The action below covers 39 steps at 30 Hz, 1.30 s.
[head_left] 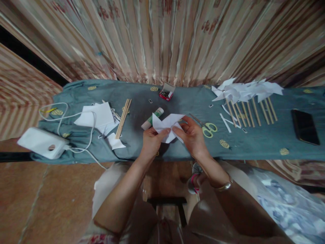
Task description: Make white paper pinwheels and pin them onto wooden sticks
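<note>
Both my hands hold a folded white paper pinwheel point(167, 126) over the near edge of the blue-cloth table point(254, 145). My left hand point(151, 141) pinches its lower left flap, fingers closed. My right hand point(192, 135) grips the right side, thumb pressed on the paper's middle. A glue stick point(151, 118) lies just behind the paper. Green-handled scissors point(208, 128) lie right of my right hand.
Finished paper pinwheels on wooden sticks point(247, 98) lie at the back right, a black phone point(304, 126) far right. Loose sticks point(123, 117), white paper sheets point(98, 117), a white power bank point(42, 142) with cable sit left. A small red box point(166, 92) stands at the back.
</note>
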Tool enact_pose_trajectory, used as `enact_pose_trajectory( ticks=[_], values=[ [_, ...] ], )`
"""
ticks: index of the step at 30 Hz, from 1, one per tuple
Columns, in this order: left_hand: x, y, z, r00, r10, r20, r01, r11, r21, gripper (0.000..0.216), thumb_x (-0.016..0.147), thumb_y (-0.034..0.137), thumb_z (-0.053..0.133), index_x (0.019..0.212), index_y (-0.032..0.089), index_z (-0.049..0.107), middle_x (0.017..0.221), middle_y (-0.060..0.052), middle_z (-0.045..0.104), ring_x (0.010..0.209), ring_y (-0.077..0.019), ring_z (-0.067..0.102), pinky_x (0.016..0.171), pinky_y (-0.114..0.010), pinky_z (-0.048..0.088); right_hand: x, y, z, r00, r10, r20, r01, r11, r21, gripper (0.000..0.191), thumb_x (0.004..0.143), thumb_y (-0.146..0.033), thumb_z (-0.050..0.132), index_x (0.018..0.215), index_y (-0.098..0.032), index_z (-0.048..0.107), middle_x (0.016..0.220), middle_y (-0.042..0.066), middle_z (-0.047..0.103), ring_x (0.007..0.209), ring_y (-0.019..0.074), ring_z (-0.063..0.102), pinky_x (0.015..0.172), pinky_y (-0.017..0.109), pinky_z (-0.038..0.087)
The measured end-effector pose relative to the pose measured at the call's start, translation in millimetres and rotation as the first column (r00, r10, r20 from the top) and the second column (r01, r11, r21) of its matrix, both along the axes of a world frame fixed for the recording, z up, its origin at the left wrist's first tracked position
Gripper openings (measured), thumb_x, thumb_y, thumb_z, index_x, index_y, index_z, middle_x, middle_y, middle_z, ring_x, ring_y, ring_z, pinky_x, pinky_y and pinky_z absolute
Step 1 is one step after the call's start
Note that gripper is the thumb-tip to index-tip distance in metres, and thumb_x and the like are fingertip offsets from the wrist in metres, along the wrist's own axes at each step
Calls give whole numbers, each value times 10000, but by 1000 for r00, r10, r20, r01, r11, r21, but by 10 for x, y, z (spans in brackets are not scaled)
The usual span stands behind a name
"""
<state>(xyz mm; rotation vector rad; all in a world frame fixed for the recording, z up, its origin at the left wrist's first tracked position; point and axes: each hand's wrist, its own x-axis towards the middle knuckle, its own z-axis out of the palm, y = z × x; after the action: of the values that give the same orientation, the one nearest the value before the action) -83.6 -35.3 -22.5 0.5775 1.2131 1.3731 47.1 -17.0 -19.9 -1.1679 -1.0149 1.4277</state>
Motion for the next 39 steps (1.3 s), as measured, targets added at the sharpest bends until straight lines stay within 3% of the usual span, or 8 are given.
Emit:
enact_pose_trajectory(
  ticks=[8, 12, 19, 22, 25, 31, 34, 39],
  values=[
    [-57, 25, 46, 997, 77, -8, -77, 997, -6, 286, 509, 297, 885, 727, 150, 772, 756, -39, 772, 676, -166, 676, 690, -284, 529, 156, 222, 59, 988, -143, 61, 136, 984, 111, 357, 670, -457, 812, 929, -241, 692, 745, -8, 742, 731, 187, 705, 763, 367, 578],
    [-52, 37, 86, 995, 98, 20, -98, 995, -27, 281, 499, 282, 876, 727, 154, 773, 762, -36, 774, 695, -169, 682, 713, -285, 529, 189, 377, 63, 977, -163, 135, 136, 973, 186, 208, 674, -395, 788, 746, -231, 682, 659, -14, 702, 633, 153, 637, 660, 318, 534],
    [-67, 11, 145, 995, 87, 58, -86, 996, -26, 290, 527, 292, 881, 766, 155, 787, 809, -46, 786, 718, -173, 689, 731, -286, 534, 97, 769, 67, 911, -168, 376, 31, 938, 345, 159, 779, -359, 679, 707, -218, 660, 623, -30, 640, 565, 128, 536, 599, 280, 436],
    [-84, -10, 169, 993, 93, 67, -90, 995, -40, 275, 529, 295, 876, 749, 154, 788, 801, -53, 786, 721, -184, 693, 728, -294, 537, 7, 1051, 149, 739, -211, 640, -111, 899, 425, 109, 825, -287, 658, 770, -206, 704, 704, -1, 698, 630, 158, 593, 652, 298, 440],
    [-88, -21, 198, 991, 84, 105, -78, 995, -59, 267, 511, 288, 878, 722, 153, 786, 783, -59, 786, 705, -188, 692, 709, -299, 545, -128, 1356, 245, 444, -229, 866, -337, 853, 398, 179, 888, -177, 575, 865, -194, 751, 845, 65, 768, 769, 215, 680, 722, 319, 455],
    [-82, -19, 263, 980, 111, 163, -99, 992, -81, 263, 517, 285, 873, 723, 143, 789, 768, -62, 785, 632, -164, 670, 661, -284, 542, -394, 1742, 333, -201, -121, 972, -621, 783, -31, 289, 937, -156, 488, 937, -137, 776, 1012, 172, 785, 979, 292, 727, 783, 326, 505],
    [-86, -18, 282, 979, 125, 162, -114, 991, -72, 241, 522, 275, 866, 709, 143, 789, 740, -52, 778, 620, -158, 663, 638, -267, 528, -463, 1799, 330, -314, -99, 944, -644, 753, -135, 329, 934, -156, 460, 1043, -122, 768, 1084, 194, 771, 1040, 309, 721, 809, 336, 523],
    [-93, -38, 285, 977, 123, 174, -111, 991, -76, 224, 540, 259, 867, 722, 150, 796, 749, -42, 778, 633, -143, 659, 657, -252, 519, -518, 1846, 309, -337, -90, 937, -644, 748, -160, 343, 920, -145, 469, 1109, -115, 753, 1101, 204, 765, 1040, 315, 722, 806, 340, 515]
  ],
)
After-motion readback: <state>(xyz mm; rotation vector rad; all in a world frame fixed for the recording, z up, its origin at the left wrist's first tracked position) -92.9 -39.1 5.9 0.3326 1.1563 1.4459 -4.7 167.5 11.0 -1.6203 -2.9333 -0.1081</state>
